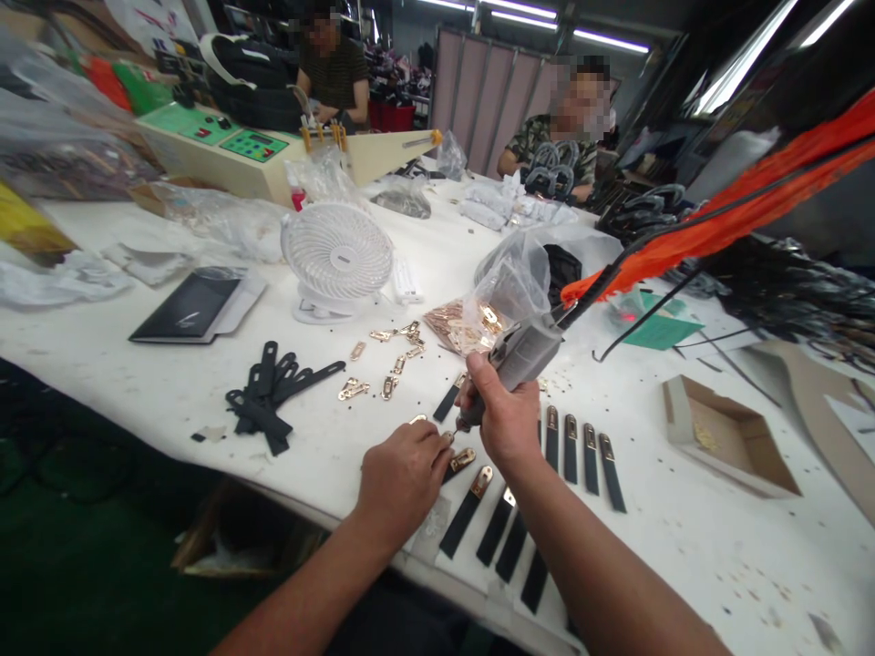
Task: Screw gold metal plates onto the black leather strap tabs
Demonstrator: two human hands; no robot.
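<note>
My right hand is wrapped round a grey electric screwdriver, tilted so its bit points down and left. The bit's tip meets the work at the fingertips of my left hand. Those fingers are pressed together on a small gold metal fitting, mostly hidden by the hand; whether a strap lies under it, I cannot tell. Close by lies a black strap with a gold fitting on its end, beside several similar ones. More fitted straps stand in a row to the right of my right hand.
Loose black straps and gold fittings lie to the left. Behind are a white fan, a notebook and a plastic bag. An open cardboard box sits right. An orange-wrapped cord hangs overhead. Two people sit across.
</note>
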